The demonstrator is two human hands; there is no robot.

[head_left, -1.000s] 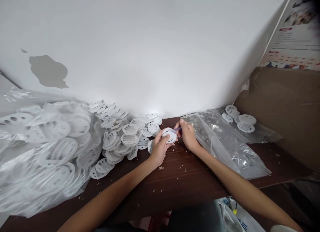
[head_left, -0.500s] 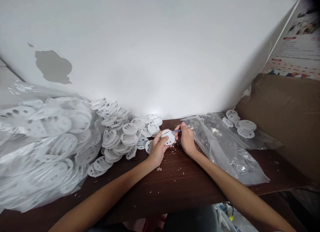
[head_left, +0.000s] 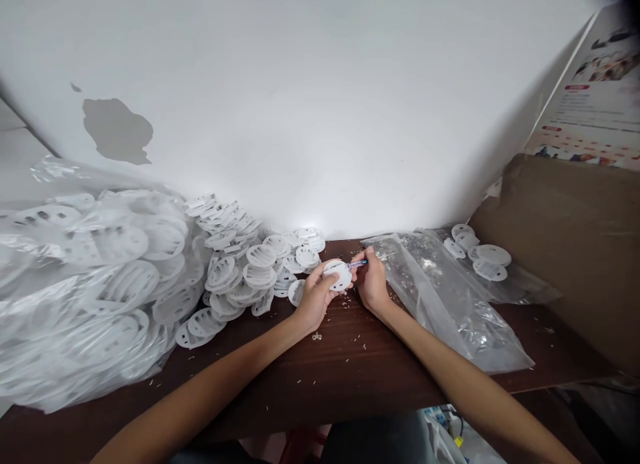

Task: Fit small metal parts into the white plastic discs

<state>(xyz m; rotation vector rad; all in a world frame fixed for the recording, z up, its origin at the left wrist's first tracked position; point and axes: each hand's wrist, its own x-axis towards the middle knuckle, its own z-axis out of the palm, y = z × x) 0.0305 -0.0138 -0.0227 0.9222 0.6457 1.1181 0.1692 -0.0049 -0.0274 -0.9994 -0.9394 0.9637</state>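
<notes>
White slotted disc (head_left: pixel 342 279) sits between the two hands above the dark tabletop (head_left: pixel 400 391), pinched by the thumb and fingers of the left hand (head_left: pixel 313 303). The right hand (head_left: pixel 374 287) is closed around a slim purple-blue tool (head_left: pixel 358 264), its end at the disc's edge. Work on this disc looks underway; whether any slot is finished cannot be told. Many loose discs (head_left: pixel 260 277) lie heaped beside the left hand, more fill a clear bag (head_left: pixel 57 169), and a few discs (head_left: pixel 493 255) rest at the far right; which are done is unclear. A flat plastic bag (head_left: pixel 453 314) with small shiny pieces lies near the right hand. Pale slivers (head_left: pixel 357 337) litter the wood; nothing visibly blocks the hands.
</notes>
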